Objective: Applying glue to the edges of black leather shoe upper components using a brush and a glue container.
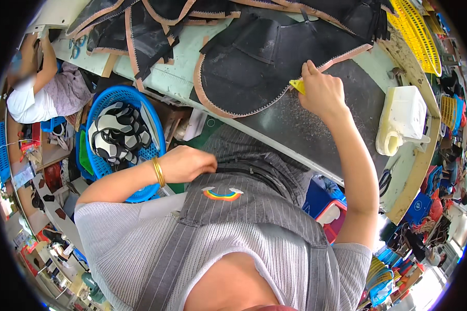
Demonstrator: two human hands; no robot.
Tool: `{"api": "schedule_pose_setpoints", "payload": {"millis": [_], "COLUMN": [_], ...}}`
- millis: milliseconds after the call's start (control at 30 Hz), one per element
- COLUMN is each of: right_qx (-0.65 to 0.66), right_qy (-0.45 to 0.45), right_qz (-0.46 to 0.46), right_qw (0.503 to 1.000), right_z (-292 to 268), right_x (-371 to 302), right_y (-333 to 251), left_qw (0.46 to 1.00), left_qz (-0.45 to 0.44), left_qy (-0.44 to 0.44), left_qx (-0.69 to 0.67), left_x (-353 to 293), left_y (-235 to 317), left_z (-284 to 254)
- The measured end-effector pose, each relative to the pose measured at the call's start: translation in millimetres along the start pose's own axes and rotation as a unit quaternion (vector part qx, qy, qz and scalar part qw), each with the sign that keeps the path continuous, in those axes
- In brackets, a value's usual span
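One black panel (244,67) lies partly over a dark mat (316,147), rounded end left, long axis rising slightly rightward. The right hand (324,94) grips a yellow tool (297,85) pointing left at its stitched edge; the left hand (186,163) is curled, contents hidden. A blue basket (123,90) holds black-and-white pieces (117,132).

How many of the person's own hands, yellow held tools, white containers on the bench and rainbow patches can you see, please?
Left hand and right hand: 2
Yellow tool: 1
White container: 1
Rainbow patch: 1
Total: 5
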State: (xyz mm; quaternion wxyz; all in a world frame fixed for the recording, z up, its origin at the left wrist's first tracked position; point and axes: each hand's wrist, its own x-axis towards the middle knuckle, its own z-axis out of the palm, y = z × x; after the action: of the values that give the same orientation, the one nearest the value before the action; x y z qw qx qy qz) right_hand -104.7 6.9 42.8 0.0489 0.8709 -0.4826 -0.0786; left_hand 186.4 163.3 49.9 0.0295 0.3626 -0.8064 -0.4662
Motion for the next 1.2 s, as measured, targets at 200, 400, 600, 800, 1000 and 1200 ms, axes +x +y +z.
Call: {"api": "schedule_pose_setpoints", "payload": {"millis": [200,400,600,800,1000,1200], "right_qx": [0.066,0.145,0.401,0.603,0.617,0.728], "right_qy": [-0.029,0.067,0.301,0.482,0.57,0.404], "right_qz": [0.048,0.057,0.401,0.365,0.326,0.396], "right_qw": [0.996,0.985,0.767,0.521,0.434,0.387], "right_z": [2.2,-32.7,-56.9,-25.1,-17.2,30.6], "right_x": [-28.2,-99.1,-235.3,-267.0,-259.0,-273.4], "right_y": [5.6,-9.1,82.3,116.6,131.6,124.4], "left_qw": [0.957,0.931,0.906,0.911,0.86,0.918], "left_qz": [0.272,0.178,0.09,-0.077,-0.005,0.077], "left_qy": [0.083,0.195,0.241,0.255,0.416,0.292], "left_qx": [0.049,0.254,0.335,0.315,0.296,0.256], "left_x": [92.3,279.0,249.7,283.5,284.0,256.7], "left_y": [54.8,-11.7,6.1,66.4,11.3,28.3], "left_z": [-71.2,-92.6,-38.5,-28.1,2.9,-11.8]}}
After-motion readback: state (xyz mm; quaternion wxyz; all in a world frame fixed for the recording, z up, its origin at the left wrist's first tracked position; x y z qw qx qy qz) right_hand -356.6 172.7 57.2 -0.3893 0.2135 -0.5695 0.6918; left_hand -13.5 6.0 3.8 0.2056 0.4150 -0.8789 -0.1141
